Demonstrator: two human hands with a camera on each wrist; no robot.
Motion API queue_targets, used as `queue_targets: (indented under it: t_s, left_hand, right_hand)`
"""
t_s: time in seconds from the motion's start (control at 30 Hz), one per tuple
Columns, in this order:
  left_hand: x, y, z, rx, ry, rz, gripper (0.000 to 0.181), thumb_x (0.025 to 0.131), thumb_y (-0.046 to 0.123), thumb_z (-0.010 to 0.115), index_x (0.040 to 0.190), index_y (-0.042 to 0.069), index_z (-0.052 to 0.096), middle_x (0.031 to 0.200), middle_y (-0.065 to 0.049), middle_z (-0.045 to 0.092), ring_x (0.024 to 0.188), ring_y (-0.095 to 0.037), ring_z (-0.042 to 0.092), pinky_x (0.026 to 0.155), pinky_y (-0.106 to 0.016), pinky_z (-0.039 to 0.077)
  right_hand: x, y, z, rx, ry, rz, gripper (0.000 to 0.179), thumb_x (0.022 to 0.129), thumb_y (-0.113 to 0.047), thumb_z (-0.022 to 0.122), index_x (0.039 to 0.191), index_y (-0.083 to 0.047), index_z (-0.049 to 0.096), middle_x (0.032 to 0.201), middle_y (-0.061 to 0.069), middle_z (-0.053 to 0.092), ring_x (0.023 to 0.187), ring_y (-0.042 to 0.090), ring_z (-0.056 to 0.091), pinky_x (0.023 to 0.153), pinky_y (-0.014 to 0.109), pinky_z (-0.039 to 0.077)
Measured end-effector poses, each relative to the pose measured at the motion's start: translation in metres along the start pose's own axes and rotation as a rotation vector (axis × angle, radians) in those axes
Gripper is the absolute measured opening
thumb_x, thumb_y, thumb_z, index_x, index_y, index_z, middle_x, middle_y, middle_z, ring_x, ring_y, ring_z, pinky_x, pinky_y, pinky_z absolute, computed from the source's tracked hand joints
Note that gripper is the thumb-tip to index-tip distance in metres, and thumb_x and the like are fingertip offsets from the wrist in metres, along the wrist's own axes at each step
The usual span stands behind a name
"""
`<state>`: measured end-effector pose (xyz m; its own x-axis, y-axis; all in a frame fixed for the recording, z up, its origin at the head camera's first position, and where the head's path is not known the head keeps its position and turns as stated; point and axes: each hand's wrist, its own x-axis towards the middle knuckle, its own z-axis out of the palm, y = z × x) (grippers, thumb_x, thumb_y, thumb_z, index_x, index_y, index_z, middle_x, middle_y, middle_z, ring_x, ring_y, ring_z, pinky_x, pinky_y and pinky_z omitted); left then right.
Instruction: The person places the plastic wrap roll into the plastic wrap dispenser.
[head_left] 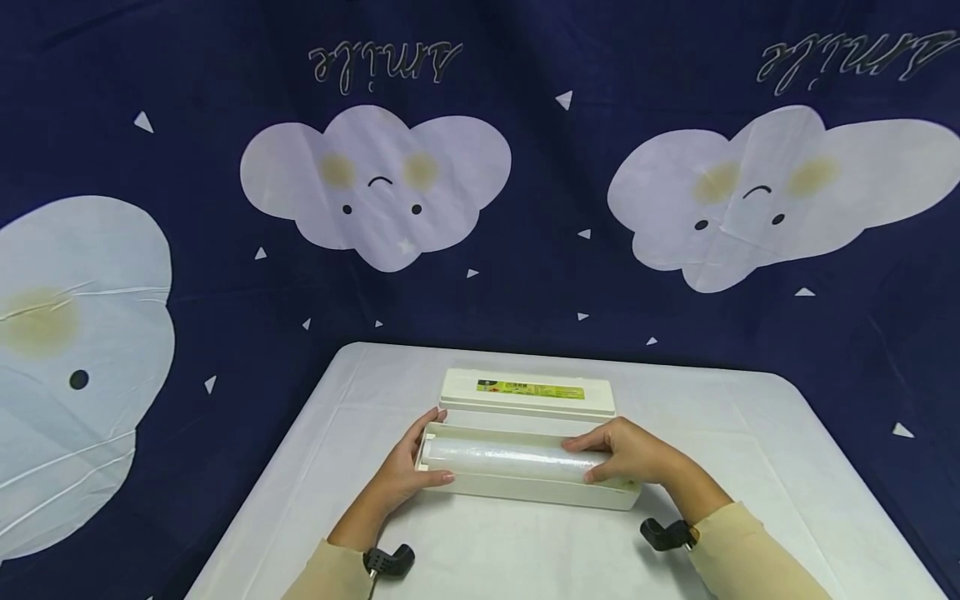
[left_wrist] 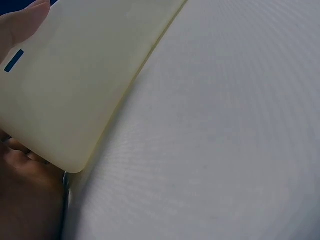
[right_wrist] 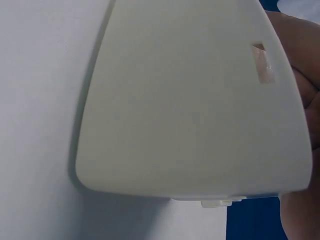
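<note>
Cling-film roll: it lies in the open cream dispenser box, at the middle of the desk, nearer your edge than the far edge.
Long axis: the roll runs left to right, parallel to your edge of the desk, with one end toward each of your hands.
Lid: it stands folded back behind the tray on the far side, its yellow-green label facing up.
Left hand: you hold the left end of the box, thumb along the front wall and fingers curled round the end toward the back. The left wrist view shows a fingertip on the box wall.
Right hand: you have it laid over the right end, fingers reaching onto the roll and thumb down on the front wall, so it is clasping that end of the box and roll.
Nearer hand: neither; each hand sits at its own end, and the roll lies directly between them.
Right wrist view: the box underside or end wall fills the frame; fingers show at its right edge.
Surface: the desk carries a white cloth; a dark blue backdrop with clouds hangs behind its far edge.
</note>
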<state>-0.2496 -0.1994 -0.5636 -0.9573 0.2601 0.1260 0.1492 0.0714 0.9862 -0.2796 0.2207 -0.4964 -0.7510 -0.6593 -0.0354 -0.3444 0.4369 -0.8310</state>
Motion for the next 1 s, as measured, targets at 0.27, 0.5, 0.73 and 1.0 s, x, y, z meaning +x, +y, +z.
queue_targets:
  t_s: [0.27, 0.5, 0.73, 1.0]
  left_hand:
    - [0.0, 0.001, 0.001, -0.002, 0.0, 0.003, 0.115, 0.072, -0.001, 0.094, 0.166, 0.008, 0.027, 0.169, -0.009, 0.032, 0.145, -0.037, 0.042, 0.107, -0.028, 0.046]
    - [0.0, 0.001, 0.001, 0.014, 0.005, -0.003, 0.115, 0.073, 0.0, 0.094, 0.166, 0.008, 0.027, 0.169, -0.008, 0.033, 0.146, -0.036, 0.042, 0.108, -0.028, 0.045]
    - [0.0, 0.001, 0.0, 0.012, 0.003, -0.004, 0.115, 0.073, 0.001, 0.094, 0.166, 0.009, 0.028, 0.169, -0.007, 0.033, 0.147, -0.035, 0.04, 0.109, -0.027, 0.044]
    - [0.0, 0.0, 0.0, -0.002, 0.0, -0.011, 0.115, 0.073, 0.0, 0.094, 0.167, 0.008, 0.027, 0.169, -0.008, 0.032, 0.149, -0.034, 0.037, 0.11, -0.027, 0.042]
  right_hand:
    - [-0.001, 0.002, 0.001, -0.032, 0.01, -0.02, 0.051, 0.079, -0.013, 0.093, 0.127, -0.01, 0.078, 0.131, -0.002, 0.071, 0.126, 0.018, 0.062, 0.1, 0.018, 0.047]
    - [-0.002, 0.002, 0.003, -0.077, 0.028, -0.022, 0.051, 0.079, -0.012, 0.093, 0.128, -0.01, 0.078, 0.13, -0.004, 0.071, 0.124, 0.014, 0.063, 0.1, 0.019, 0.048]
    - [-0.005, 0.0, 0.005, -0.125, 0.06, -0.069, 0.048, 0.08, -0.009, 0.092, 0.126, -0.009, 0.079, 0.128, -0.003, 0.072, 0.123, 0.014, 0.063, 0.102, 0.023, 0.049]
    - [-0.017, -0.001, 0.002, -0.119, 0.135, -0.089, 0.044, 0.084, -0.018, 0.091, 0.126, -0.009, 0.078, 0.126, 0.001, 0.074, 0.12, 0.019, 0.067, 0.101, 0.027, 0.052]
